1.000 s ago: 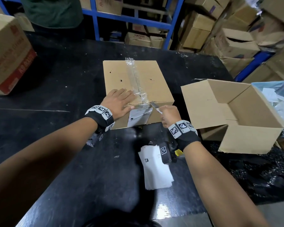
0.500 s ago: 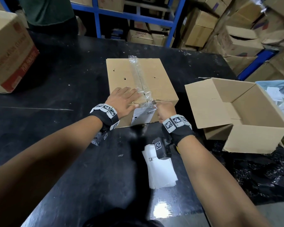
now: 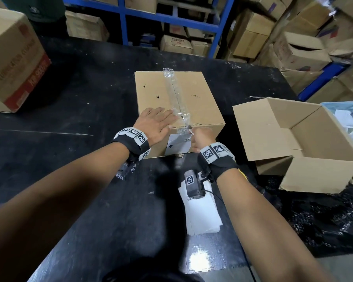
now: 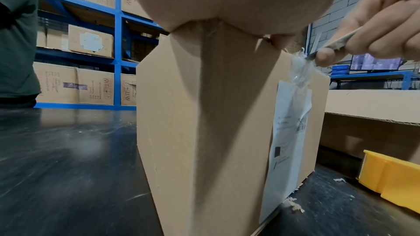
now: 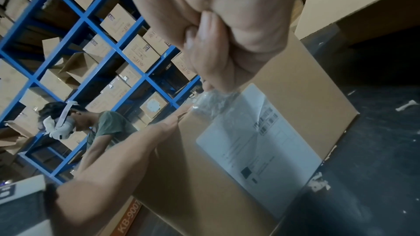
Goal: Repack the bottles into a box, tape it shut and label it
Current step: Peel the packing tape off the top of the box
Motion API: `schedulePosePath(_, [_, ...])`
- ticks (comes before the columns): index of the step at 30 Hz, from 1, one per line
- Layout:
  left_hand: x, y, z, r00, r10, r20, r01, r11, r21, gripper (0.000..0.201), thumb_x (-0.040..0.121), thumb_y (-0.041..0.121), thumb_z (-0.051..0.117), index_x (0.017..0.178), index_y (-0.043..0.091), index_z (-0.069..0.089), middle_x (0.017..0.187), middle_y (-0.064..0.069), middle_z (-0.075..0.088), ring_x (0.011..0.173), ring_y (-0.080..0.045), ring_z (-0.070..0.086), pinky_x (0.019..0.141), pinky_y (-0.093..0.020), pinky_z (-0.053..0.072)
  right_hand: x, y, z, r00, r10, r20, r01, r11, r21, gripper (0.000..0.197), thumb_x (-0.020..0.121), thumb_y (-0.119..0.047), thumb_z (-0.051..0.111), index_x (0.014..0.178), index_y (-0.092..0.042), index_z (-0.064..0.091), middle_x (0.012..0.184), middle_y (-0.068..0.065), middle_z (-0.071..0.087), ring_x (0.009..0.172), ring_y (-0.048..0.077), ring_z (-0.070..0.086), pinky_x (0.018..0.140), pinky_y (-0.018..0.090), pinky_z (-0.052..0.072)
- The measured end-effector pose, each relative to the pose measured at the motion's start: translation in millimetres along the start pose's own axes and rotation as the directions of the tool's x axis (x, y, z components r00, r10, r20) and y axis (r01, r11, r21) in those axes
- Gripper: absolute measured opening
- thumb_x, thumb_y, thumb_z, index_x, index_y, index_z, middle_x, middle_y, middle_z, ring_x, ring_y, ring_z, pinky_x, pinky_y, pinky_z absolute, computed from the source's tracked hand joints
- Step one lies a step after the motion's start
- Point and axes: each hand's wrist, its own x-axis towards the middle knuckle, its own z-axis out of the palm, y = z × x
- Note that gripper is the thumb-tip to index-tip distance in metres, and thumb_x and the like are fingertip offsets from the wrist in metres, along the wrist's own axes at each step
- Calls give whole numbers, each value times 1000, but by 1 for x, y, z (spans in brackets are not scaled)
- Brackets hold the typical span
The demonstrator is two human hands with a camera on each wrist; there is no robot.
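Note:
A closed brown box (image 3: 200,102) stands mid-table, a strip of clear tape (image 3: 176,98) running along its top seam and over the near edge. A white label (image 3: 177,146) sticks to its near side, also seen in the left wrist view as label (image 4: 288,143) and in the right wrist view as label (image 5: 256,137). My left hand (image 3: 155,125) lies flat on the box top beside the tape. My right hand (image 3: 202,137) is curled round a thin metal blade (image 4: 334,44) whose tip meets the crumpled tape end (image 4: 302,71) at the box's near top edge.
An open empty carton (image 3: 306,147) lies on its side to the right. A stack of white sheets (image 3: 202,212) sits near the table's front edge. A printed carton (image 3: 10,62) stands far left. A yellow bin (image 4: 395,180) is at right; shelving with cartons and another person lie beyond.
My right hand has moved the blade up from the label level to the tape at the box's near top edge. The left hand stays flat on the top.

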Motion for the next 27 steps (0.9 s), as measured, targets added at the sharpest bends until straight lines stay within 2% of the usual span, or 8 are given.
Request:
schedulePosePath(5, [0, -1, 1, 1000, 4, -14, -5, 1000, -13, 64, 89, 46, -4, 147, 36, 21, 154, 10, 27, 138, -21, 27, 110, -41, 22, -4, 3, -9, 998, -56, 29, 58, 995, -87, 31, 96, -10, 40, 65, -17, 44, 59, -1, 36, 42, 10, 36, 32, 18, 30])
schedulePosePath(9, [-1, -1, -2, 999, 36, -17, -36, 999, -23, 64, 90, 45, -2, 144, 32, 29, 150, 6, 35, 136, -25, 32, 109, -46, 24, -3, -2, 0, 1000, -7, -31, 6, 999, -44, 29, 93, -7, 41, 66, -16, 49, 55, -2, 32, 24, 7, 28, 29, 17, 23])
schedulePosePath(12, [-1, -2, -1, 999, 30, -17, -31, 999, -27, 63, 91, 45, -1, 144, 32, 31, 150, 6, 36, 135, -25, 33, 108, -45, 26, 0, 0, 14, 994, -101, -35, 95, 985, -147, 33, 96, -12, 42, 63, -20, 41, 61, -2, 37, 40, 4, 39, 44, 19, 33])
schedulePosePath(14, [-1, -3, -1, 1000, 16, -19, -16, 1000, -20, 61, 92, 45, 0, 143, 34, 30, 150, 7, 35, 134, -23, 34, 107, -43, 27, 0, 2, 16, 996, -67, -56, 59, 989, -135, 23, 93, -14, 45, 70, -14, 50, 55, 0, 39, 39, 12, 37, 36, 23, 29])
schedulePosePath(17, [-1, -3, 0, 1000, 3, -11, -3, 1000, -21, 59, 92, 44, 0, 143, 36, 29, 150, 8, 34, 134, -22, 33, 107, -43, 27, -2, 3, 11, 998, -30, -60, 24, 996, -92, 15, 91, -14, 45, 87, -11, 59, 52, 2, 37, 30, 15, 31, 32, 14, 22])
schedulePosePath(22, [-1, -2, 0, 1000, 15, -4, -15, 1000, -17, 61, 92, 45, -2, 143, 35, 29, 151, 8, 32, 135, -23, 32, 108, -44, 25, -2, 4, 7, 999, -45, -15, 43, 993, -111, 33, 95, -7, 38, 65, -18, 44, 58, -1, 33, 23, 3, 29, 29, 18, 26])
schedulePosePath(24, [-1, -2, -2, 999, 33, 2, -33, 999, -11, 63, 91, 45, -4, 144, 33, 29, 152, 6, 33, 136, -25, 32, 108, -46, 24, -2, 3, 10, 998, -53, -20, 51, 994, -101, 28, 94, -6, 39, 69, -15, 48, 59, 0, 34, 22, 4, 30, 30, 18, 27])
schedulePosePath(27, [0, -2, -2, 999, 35, 17, -35, 999, -3, 66, 89, 46, -7, 145, 34, 26, 153, 6, 30, 137, -25, 30, 109, -45, 22, -4, 2, 18, 995, -20, -94, 15, 999, -51, 17, 89, -9, 45, 95, -8, 60, 56, 4, 38, 27, 16, 36, 33, 18, 25])
